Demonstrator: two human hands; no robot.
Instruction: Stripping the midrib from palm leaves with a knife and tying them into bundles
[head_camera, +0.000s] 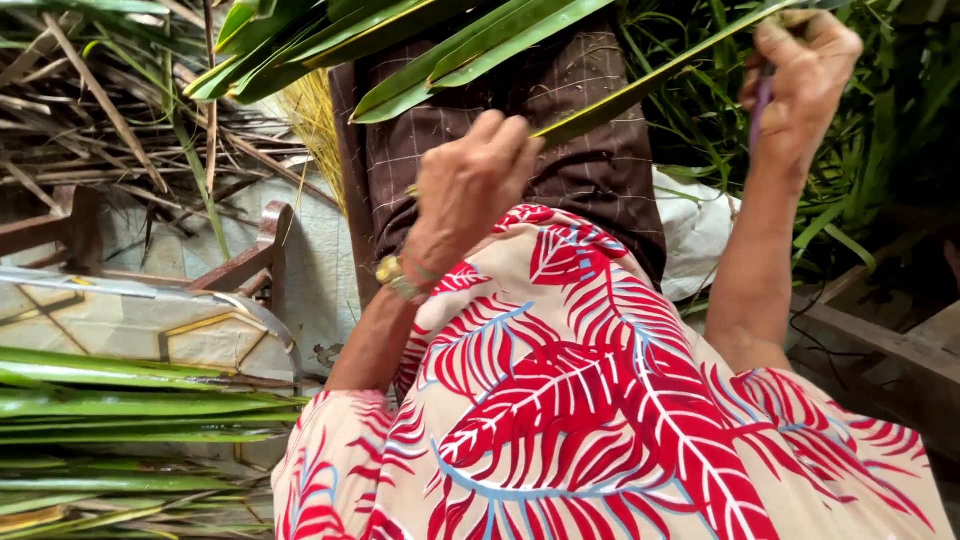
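Here, two bare hands are raised over a lap draped in cream cloth with red leaf print (600, 420): the left hand (470, 185) pinches a long green palm leaf (640, 85) near its lower end, fingers curled on it, and the right hand (800, 75) is clenched higher up on the same leaf together with a thin purple-handled tool (762, 100), its working end hidden. A gold bangle (395, 275) circles the left wrist, one stack of cut green leaves (130, 400) lies at lower left, and one white sack (690, 230) shows behind the brown checked cloth (590, 150). No package or label can be made out.
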